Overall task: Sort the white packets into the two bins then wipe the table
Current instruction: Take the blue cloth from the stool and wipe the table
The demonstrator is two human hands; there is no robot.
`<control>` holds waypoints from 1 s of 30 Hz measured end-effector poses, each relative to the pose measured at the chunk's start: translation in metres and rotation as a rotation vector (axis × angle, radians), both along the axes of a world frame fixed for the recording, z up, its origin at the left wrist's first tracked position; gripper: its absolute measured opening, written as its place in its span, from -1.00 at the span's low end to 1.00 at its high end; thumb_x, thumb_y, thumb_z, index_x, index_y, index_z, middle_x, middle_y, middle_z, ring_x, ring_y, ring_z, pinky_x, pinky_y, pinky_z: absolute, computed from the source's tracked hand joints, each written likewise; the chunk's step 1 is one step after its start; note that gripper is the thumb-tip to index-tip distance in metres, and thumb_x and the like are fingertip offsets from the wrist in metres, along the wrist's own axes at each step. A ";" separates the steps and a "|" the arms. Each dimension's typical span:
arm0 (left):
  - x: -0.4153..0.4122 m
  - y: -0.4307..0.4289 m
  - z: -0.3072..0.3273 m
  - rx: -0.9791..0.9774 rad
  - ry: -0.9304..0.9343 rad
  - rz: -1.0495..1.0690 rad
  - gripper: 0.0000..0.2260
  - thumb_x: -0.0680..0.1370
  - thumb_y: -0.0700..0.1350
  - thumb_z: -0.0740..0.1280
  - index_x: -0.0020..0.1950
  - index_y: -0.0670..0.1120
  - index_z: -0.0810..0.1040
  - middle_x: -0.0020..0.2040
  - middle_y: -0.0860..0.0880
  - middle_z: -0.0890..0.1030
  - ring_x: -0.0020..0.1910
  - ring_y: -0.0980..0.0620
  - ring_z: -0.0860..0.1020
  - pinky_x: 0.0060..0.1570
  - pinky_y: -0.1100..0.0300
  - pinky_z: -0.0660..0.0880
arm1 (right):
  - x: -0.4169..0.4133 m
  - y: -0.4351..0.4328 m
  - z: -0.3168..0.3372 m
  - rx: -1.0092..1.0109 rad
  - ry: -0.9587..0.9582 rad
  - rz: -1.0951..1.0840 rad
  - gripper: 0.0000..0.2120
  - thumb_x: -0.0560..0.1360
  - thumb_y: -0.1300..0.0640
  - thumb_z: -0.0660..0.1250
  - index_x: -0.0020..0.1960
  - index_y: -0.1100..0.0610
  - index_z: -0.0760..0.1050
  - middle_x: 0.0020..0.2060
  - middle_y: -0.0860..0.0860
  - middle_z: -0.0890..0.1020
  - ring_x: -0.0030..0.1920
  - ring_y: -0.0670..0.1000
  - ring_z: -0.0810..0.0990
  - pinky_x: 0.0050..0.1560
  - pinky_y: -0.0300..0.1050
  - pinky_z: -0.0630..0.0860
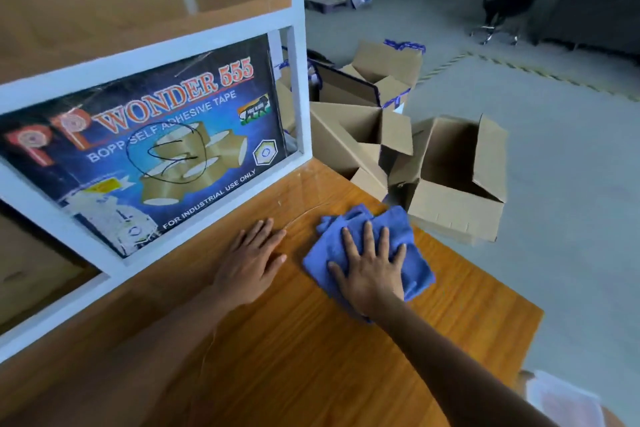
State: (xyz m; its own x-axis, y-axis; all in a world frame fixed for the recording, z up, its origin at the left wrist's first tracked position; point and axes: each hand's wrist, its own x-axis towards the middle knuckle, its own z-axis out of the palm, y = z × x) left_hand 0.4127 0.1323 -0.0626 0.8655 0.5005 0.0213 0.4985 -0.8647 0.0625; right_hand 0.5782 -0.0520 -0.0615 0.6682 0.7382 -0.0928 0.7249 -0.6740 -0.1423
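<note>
Blue cloth (398, 236) lies centre frame, folded in loose layers with its edges fanned out, flat on the table (311, 357) and pinned under your right hand (370, 272), whose fingers are spread straight. The table is glossy orange-brown wood grain, running from lower left up to its far corner right of centre. The white packets (561, 399) show only as a pale blurred stack in the lower right corner; can't tell what they sit on.

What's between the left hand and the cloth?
Just bare table, crossed by a faint thin line, between left hand and cloth; the head view shows it.
</note>
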 end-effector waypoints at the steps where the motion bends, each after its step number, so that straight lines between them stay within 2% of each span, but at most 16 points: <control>1: -0.001 0.004 -0.001 -0.001 -0.001 0.017 -0.38 0.56 0.30 -0.24 0.54 0.08 0.15 0.57 -0.01 0.11 0.55 0.02 0.03 0.49 -0.05 0.02 | 0.001 0.003 -0.001 -0.006 -0.017 0.093 -0.32 0.50 -0.41 -0.22 0.54 -0.18 -0.24 0.57 0.07 -0.15 0.53 0.26 -0.24 0.39 0.43 -0.20; 3: -0.002 0.008 -0.003 -0.026 -0.041 0.098 -0.36 0.57 0.30 -0.24 0.54 0.03 0.16 0.56 -0.01 0.14 0.55 0.04 0.03 0.50 -0.05 0.02 | 0.022 0.014 -0.003 -0.019 -0.033 0.140 -0.31 0.48 -0.44 -0.23 0.53 -0.22 -0.24 0.57 0.02 -0.14 0.54 0.23 -0.22 0.41 0.40 -0.16; 7: -0.001 0.010 -0.001 -0.048 -0.105 0.428 -0.30 0.52 0.30 -0.30 0.51 -0.01 0.21 0.55 -0.06 0.16 0.55 -0.03 0.05 0.51 -0.05 0.00 | 0.057 0.080 0.001 -0.019 0.038 -0.082 -0.42 0.57 -0.30 -0.18 0.53 -0.21 -0.20 0.57 0.07 -0.13 0.53 0.27 -0.22 0.37 0.48 -0.14; 8: -0.001 0.013 -0.001 -0.045 -0.120 0.485 -0.30 0.53 0.29 -0.28 0.50 -0.02 0.24 0.54 -0.07 0.19 0.54 -0.04 0.08 0.50 -0.07 0.03 | 0.053 0.102 0.002 -0.019 0.047 -0.079 -0.45 0.59 -0.26 -0.18 0.54 -0.21 -0.18 0.57 0.09 -0.13 0.52 0.29 -0.23 0.36 0.49 -0.14; 10: 0.001 0.018 -0.003 -0.033 -0.119 0.556 -0.34 0.55 0.25 -0.23 0.49 -0.04 0.28 0.52 -0.09 0.24 0.53 -0.06 0.13 0.48 -0.10 0.09 | 0.038 0.132 0.000 -0.012 0.024 0.080 -0.46 0.59 -0.26 -0.18 0.53 -0.22 -0.17 0.57 0.09 -0.14 0.52 0.29 -0.24 0.37 0.49 -0.16; 12: 0.004 0.020 -0.006 -0.030 -0.116 0.575 -0.38 0.57 0.21 -0.18 0.48 -0.04 0.30 0.52 -0.09 0.26 0.52 -0.06 0.16 0.47 -0.12 0.12 | 0.035 0.142 -0.004 -0.012 -0.017 0.283 -0.40 0.52 -0.38 -0.21 0.52 -0.26 -0.19 0.57 0.04 -0.16 0.53 0.25 -0.23 0.39 0.45 -0.16; 14: 0.002 0.022 -0.008 -0.038 -0.112 0.542 -0.37 0.56 0.21 -0.22 0.51 -0.03 0.24 0.54 -0.08 0.19 0.54 -0.05 0.09 0.48 -0.11 0.07 | 0.053 0.147 -0.004 -0.002 -0.053 0.332 -0.27 0.39 -0.51 -0.25 0.51 -0.29 -0.18 0.57 0.00 -0.12 0.54 0.21 -0.16 0.41 0.38 -0.08; 16: -0.009 0.023 -0.010 -0.045 -0.094 0.470 -0.31 0.52 0.27 -0.35 0.55 0.01 0.07 0.58 -0.05 0.01 0.56 -0.02 -0.07 0.51 -0.06 -0.05 | 0.073 0.159 -0.003 0.019 -0.027 0.185 -0.23 0.38 -0.54 -0.20 0.51 -0.27 -0.14 0.57 0.01 -0.07 0.54 0.21 -0.09 0.43 0.34 -0.01; 18: -0.020 0.021 -0.011 -0.030 -0.071 0.388 -0.30 0.49 0.30 -0.44 0.56 0.06 -0.06 0.57 0.01 -0.15 0.55 0.02 -0.21 0.52 -0.01 -0.15 | 0.083 0.177 -0.001 0.033 0.012 -0.004 -0.24 0.42 -0.50 -0.14 0.53 -0.21 -0.09 0.56 0.06 -0.03 0.52 0.26 -0.06 0.40 0.38 0.01; 19: -0.026 0.020 -0.011 -0.026 -0.070 0.360 -0.32 0.50 0.29 -0.42 0.56 0.07 -0.08 0.56 0.04 -0.18 0.54 0.05 -0.23 0.52 0.01 -0.17 | 0.082 0.185 0.002 0.026 0.026 -0.056 -0.24 0.43 -0.49 -0.14 0.54 -0.17 -0.09 0.56 0.09 -0.04 0.52 0.29 -0.07 0.38 0.42 -0.02; 21: -0.033 0.019 -0.012 -0.022 -0.095 0.365 -0.37 0.55 0.25 -0.33 0.56 0.04 0.02 0.57 0.05 -0.08 0.55 0.07 -0.16 0.52 0.03 -0.12 | 0.063 0.198 0.003 -0.008 0.048 -0.056 -0.23 0.45 -0.46 -0.15 0.55 -0.12 -0.12 0.56 0.12 -0.09 0.52 0.32 -0.14 0.37 0.47 -0.11; 23: -0.031 0.018 -0.012 -0.027 -0.142 0.411 -0.40 0.59 0.21 -0.22 0.54 -0.04 0.13 0.56 -0.02 0.09 0.55 0.04 -0.03 0.52 0.02 -0.01 | 0.034 0.198 -0.001 -0.011 0.023 0.062 -0.23 0.46 -0.45 -0.14 0.56 -0.10 -0.12 0.57 0.11 -0.09 0.53 0.29 -0.18 0.37 0.46 -0.18; 25: -0.029 0.017 -0.008 -0.069 -0.178 0.479 -0.38 0.58 0.19 -0.21 0.53 -0.09 0.16 0.55 -0.07 0.16 0.55 0.03 0.01 0.52 0.06 -0.02 | 0.004 0.185 -0.001 0.029 -0.019 0.270 -0.25 0.46 -0.45 -0.14 0.56 -0.12 -0.08 0.57 0.08 -0.05 0.54 0.24 -0.15 0.38 0.41 -0.17; 28: -0.046 0.018 -0.005 -0.133 -0.213 0.489 -0.31 0.54 0.27 -0.27 0.53 -0.07 0.17 0.56 -0.03 0.13 0.55 0.06 -0.03 0.51 0.11 -0.04 | 0.014 0.147 0.001 0.032 -0.055 0.646 -0.25 0.42 -0.50 -0.22 0.54 -0.23 -0.11 0.57 -0.02 -0.05 0.56 0.13 -0.14 0.47 0.30 -0.12; 30: -0.074 0.019 -0.005 -0.146 -0.184 0.411 -0.33 0.55 0.30 -0.26 0.54 0.00 0.16 0.56 0.05 0.07 0.55 0.11 -0.10 0.52 0.08 -0.02 | 0.054 0.126 0.001 0.013 -0.080 0.653 -0.25 0.39 -0.52 -0.30 0.52 -0.26 -0.15 0.57 -0.08 -0.06 0.56 0.07 -0.13 0.49 0.24 -0.07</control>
State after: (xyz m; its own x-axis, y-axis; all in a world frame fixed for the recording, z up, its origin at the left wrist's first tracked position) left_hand 0.3384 0.1513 -0.0679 0.5838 0.8097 0.0597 0.7664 -0.5739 0.2887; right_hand 0.6326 0.0742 -0.0602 0.0866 0.9950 -0.0497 0.9930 -0.0903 -0.0767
